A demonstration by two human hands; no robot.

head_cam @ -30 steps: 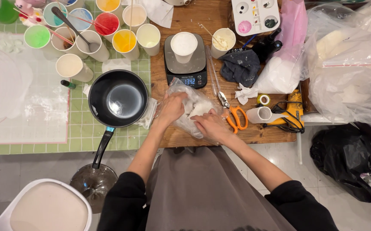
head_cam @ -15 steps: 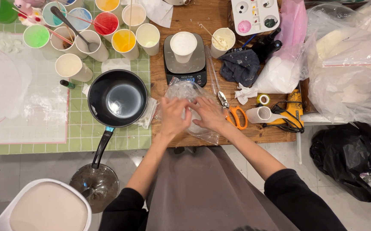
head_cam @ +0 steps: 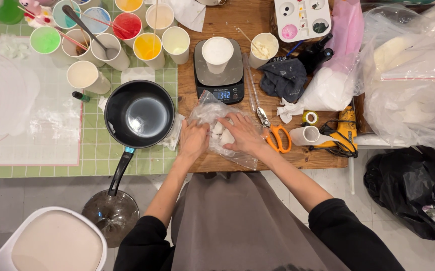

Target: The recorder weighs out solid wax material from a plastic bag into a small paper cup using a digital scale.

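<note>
A clear plastic bag (head_cam: 208,111) with white chunks (head_cam: 226,135) inside lies on the wooden board, just below a digital scale (head_cam: 219,76) that carries a white cup (head_cam: 217,52). My left hand (head_cam: 193,140) presses the bag's left side. My right hand (head_cam: 242,134) reaches into the bag's opening, fingers on the white chunks. A black saucepan (head_cam: 139,115) sits empty just left of my left hand.
Several cups of coloured liquid (head_cam: 127,27) stand at the back left on a green grid mat (head_cam: 97,148). Orange-handled scissors (head_cam: 276,135), a tape roll (head_cam: 309,118), a yellow glue gun (head_cam: 347,128) and large plastic bags (head_cam: 413,75) lie to the right.
My hands have gone from bunching the bag together to spreading it open; my right hand now reaches inside among the white chunks.
</note>
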